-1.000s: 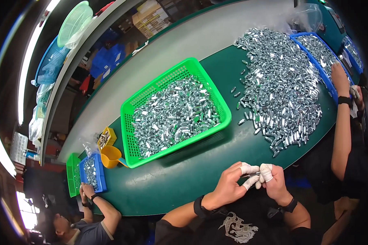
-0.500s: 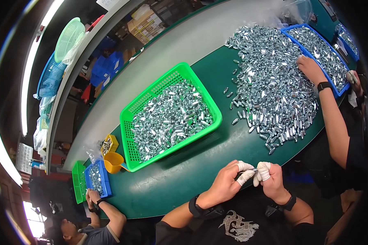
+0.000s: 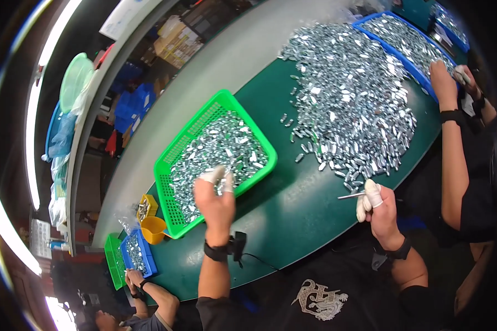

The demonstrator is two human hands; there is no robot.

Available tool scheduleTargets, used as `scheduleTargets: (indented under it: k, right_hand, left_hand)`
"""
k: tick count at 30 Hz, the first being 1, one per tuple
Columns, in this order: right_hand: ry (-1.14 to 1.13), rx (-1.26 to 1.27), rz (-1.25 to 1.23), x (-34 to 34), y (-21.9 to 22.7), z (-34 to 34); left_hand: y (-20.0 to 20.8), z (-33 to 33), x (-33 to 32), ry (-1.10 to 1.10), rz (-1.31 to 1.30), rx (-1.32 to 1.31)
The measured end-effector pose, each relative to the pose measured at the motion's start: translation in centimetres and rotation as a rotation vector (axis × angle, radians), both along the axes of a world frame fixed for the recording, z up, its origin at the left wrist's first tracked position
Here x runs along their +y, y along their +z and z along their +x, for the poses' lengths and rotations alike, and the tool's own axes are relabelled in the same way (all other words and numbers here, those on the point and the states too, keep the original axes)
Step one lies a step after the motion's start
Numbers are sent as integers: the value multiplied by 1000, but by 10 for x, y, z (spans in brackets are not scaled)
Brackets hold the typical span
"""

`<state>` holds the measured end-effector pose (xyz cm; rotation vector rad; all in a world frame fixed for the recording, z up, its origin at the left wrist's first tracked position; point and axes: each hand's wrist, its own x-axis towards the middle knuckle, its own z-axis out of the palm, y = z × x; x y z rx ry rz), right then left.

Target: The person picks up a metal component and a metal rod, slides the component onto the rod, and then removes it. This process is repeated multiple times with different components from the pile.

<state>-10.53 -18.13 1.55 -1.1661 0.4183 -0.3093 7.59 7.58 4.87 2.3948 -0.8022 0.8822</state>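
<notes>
My left hand (image 3: 214,205) reaches over the green plastic basket (image 3: 269,158), white covers on its fingertips. Its thumb and forefinger point down apart at the small shiny metal parts (image 3: 226,140) heaped inside; the view is slightly blurred there, and I see nothing held. My right hand (image 3: 380,208), also with white finger covers, is closed in a pinch on a thin metal rod (image 3: 350,196) that sticks out to the left. It hovers by the table's near edge, just below a large loose pile of similar metal parts (image 3: 350,99).
Beside the pile, a co-worker's hands (image 3: 444,83) are at a blue tray (image 3: 370,34) of parts. A yellow scoop (image 3: 153,229), a yellow bin (image 3: 147,207) and another blue tray (image 3: 143,248) stand left of the basket. Another person (image 3: 154,298) works at the far left.
My left hand has parted from my right and moved left to the basket. The rod now shows in my right hand. The co-worker's hand has gone from the pile's edge to the blue tray.
</notes>
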Motion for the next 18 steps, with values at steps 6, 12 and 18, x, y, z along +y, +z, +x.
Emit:
scheduleTargets:
  k: [6, 12, 18]
  right_hand:
    - [-24, -5, 21, -7, -14, -4]
    - [5, -49, -44, -10, -14, -12]
    - [-75, -29, -12, -11, -19, -23]
  left_hand:
    - [-9, -31, -55, -312, -3, 46]
    - [-63, -40, -113, -158, 268, 372]
    - [-85, -18, -108, -103, 402, 331]
